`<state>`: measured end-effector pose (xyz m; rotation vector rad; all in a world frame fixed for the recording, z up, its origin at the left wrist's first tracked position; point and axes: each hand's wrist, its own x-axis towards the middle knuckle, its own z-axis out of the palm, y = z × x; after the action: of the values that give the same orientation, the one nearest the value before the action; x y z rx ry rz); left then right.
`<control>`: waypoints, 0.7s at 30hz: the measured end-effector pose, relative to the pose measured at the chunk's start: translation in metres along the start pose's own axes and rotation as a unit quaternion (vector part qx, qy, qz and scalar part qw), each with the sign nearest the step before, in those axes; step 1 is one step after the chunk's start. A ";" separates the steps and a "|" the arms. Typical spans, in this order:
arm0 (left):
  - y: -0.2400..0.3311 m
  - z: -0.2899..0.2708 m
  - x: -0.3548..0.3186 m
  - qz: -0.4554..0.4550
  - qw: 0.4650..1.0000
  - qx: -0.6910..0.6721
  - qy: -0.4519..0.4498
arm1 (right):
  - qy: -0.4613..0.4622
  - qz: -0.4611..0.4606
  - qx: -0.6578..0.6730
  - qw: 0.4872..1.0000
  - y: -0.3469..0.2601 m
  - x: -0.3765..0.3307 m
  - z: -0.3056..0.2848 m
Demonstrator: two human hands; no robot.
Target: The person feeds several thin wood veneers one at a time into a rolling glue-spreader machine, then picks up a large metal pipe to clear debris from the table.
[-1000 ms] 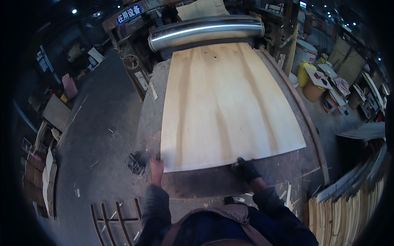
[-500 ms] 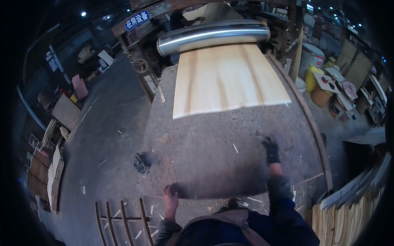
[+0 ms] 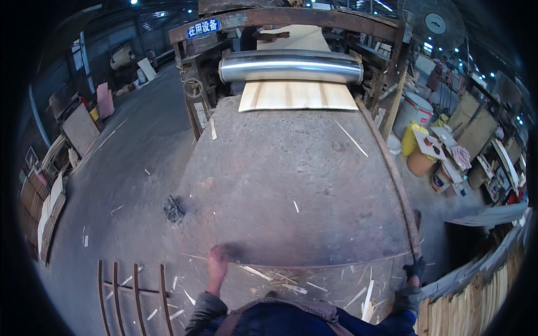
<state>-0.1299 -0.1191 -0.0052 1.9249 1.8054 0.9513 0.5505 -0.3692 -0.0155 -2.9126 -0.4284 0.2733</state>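
My left hand (image 3: 217,260) is at the near edge of a worn grey-brown table (image 3: 280,196), left of its middle. Its fingers are dark and smeared by motion, so their pose is unclear. At the near right corner, beside the end of a wooden side rail (image 3: 395,179), is my right hand (image 3: 414,269) in a dark glove. Its fingers look apart, and I see nothing in them. At the table's far end a pale wood veneer sheet (image 3: 297,96) with brown streaks lies under a shiny metal roller (image 3: 291,68).
Dark crumpled scrap (image 3: 174,209) lies at the table's left side. Stacked veneer sheets (image 3: 476,297) stand at the lower right. A slatted rack (image 3: 134,297) is at the lower left. Behind the roller, another person's hand (image 3: 274,36) rests by a pale sheet. A fan (image 3: 436,23) stands upper right.
The veneer sheet has moved away under the roller, and less of it shows on my side. My right hand has gone from above the table to its near right corner. The view has shifted.
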 end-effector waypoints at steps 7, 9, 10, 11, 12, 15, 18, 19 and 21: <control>0.062 0.013 -0.059 -0.118 0.992 -0.030 -0.011 | 0.049 -0.071 -0.150 0.985 0.024 0.001 0.024; 0.085 0.028 -0.077 -0.090 0.995 -0.020 -0.045 | 0.046 -0.143 -0.113 0.982 0.047 0.016 0.036; 0.097 0.033 -0.083 -0.082 0.995 -0.015 -0.046 | 0.007 -0.130 -0.106 0.986 0.039 0.010 0.028; 0.114 0.039 -0.085 -0.072 0.996 -0.012 -0.048 | -0.029 -0.114 -0.099 0.988 0.030 0.004 0.017; 0.132 0.047 -0.085 -0.059 0.997 -0.012 -0.050 | -0.062 -0.096 -0.090 0.989 0.021 -0.001 0.004; 0.178 0.094 -0.069 0.022 0.993 -0.075 -0.087 | -0.036 -0.117 -0.030 0.992 0.027 0.009 -0.011; 0.166 0.143 -0.162 -0.021 0.971 -0.119 -0.207 | -0.078 -0.221 -0.039 0.971 0.095 -0.012 0.012; 0.171 0.159 -0.157 0.003 0.968 -0.131 -0.214 | -0.090 -0.252 -0.019 0.963 0.067 -0.016 0.002; 0.222 0.193 -0.089 0.100 0.961 -0.166 -0.196 | -0.147 -0.246 0.164 0.944 -0.005 -0.014 -0.041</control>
<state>0.1664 -0.1984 -0.0212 1.9335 1.1687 0.7981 0.5447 -0.3746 0.0271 -2.3458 -1.0243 0.6326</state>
